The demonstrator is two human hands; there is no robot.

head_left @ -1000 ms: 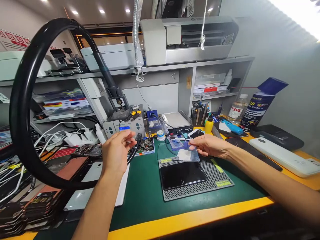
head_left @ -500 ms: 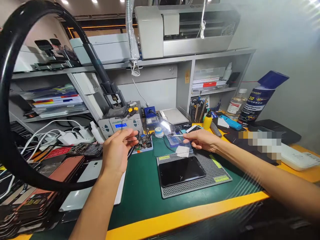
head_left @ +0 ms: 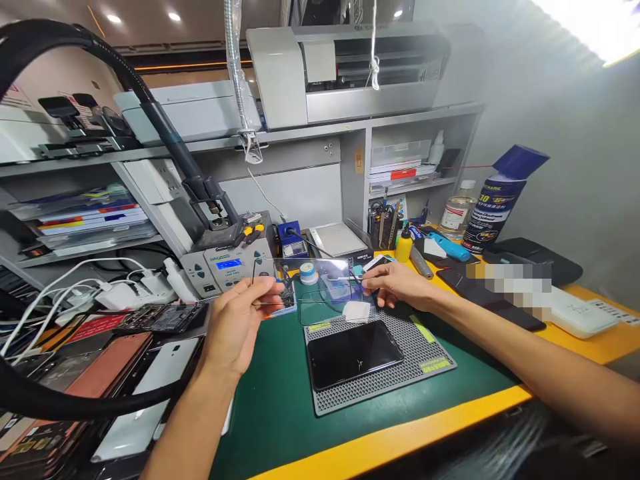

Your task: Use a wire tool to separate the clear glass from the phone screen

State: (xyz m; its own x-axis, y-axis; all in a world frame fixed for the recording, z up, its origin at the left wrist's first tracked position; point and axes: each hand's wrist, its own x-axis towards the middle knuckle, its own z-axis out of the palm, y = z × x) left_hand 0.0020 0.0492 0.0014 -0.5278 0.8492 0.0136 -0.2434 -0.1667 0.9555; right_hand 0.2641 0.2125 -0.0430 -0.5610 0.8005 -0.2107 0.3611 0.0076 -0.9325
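Clear screen protector [head_left: 305,283], centre frame, held raised above the green mat [head_left: 280,400]: left hand [head_left: 235,323] pinches its left edge, right hand [head_left: 395,285] pinches its right edge. Below it, a dark phone [head_left: 354,353] lies face-up on the grey ridged pad [head_left: 425,350]; a white wipe [head_left: 357,311] lies just beside the right hand.

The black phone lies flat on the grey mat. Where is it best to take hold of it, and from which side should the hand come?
Probably by its two long edges, with the hand coming down from above. The phone lies flat, screen up, on the mat, so only its thin edges offer a hold, and its glass looks cracked near the middle. Bare mat shows along both long edges. Both hands, left and right, now hold a clear sheet.
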